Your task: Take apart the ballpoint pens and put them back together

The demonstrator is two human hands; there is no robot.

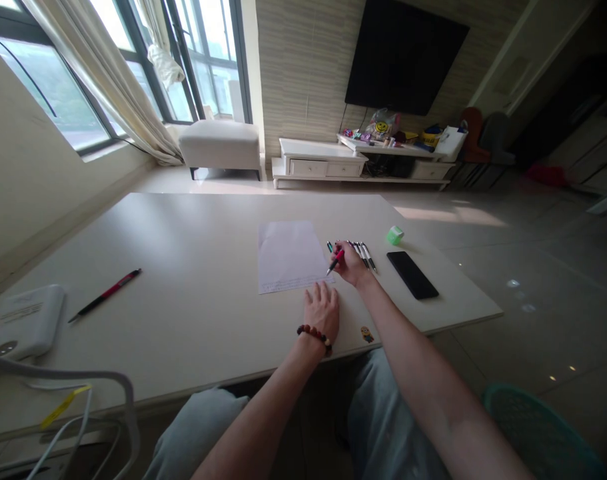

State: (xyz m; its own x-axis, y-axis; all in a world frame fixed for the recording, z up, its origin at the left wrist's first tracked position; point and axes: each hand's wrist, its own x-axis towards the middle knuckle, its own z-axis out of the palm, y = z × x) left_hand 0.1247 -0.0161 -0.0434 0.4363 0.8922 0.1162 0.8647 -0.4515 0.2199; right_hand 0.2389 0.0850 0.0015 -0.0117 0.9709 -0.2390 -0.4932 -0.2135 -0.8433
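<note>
1. Far left: white plastic case (23, 322), rounded and matte, sits on the near-left part of the smooth white table (183, 233). Its function is unclear from this view.
2. Red-and-black pen (106, 293) lies diagonally, well apart from the work area, so it looks set aside.
3. Centre: thin sheet of paper (288, 257) lies flat and square-on to the person. Faint lines of writing run along its near edge, too small to read.
4. Left hand (322, 313), wearing a dark bead bracelet (314, 335), rests palm-down just below the sheet. Fingers are open and extended, and probably touching only the table; the overlap is hard to judge from here.
5. Right hand (346, 263) reaches across, with fingers closed around a pink-barrelled pen (336, 260). The metal tip angles down-left, just over the sheet's right edge, in a writing-style grip.
6. Row of slim pens (363, 255) lies just right of the sheet, partly behind the right hand. Their parallel spacing keeps each one separately reachable.
7. Far right: small green roll (395, 235) and glossy black smartphone (412, 275) sit clear of the pens, near the table's right edge.
</note>
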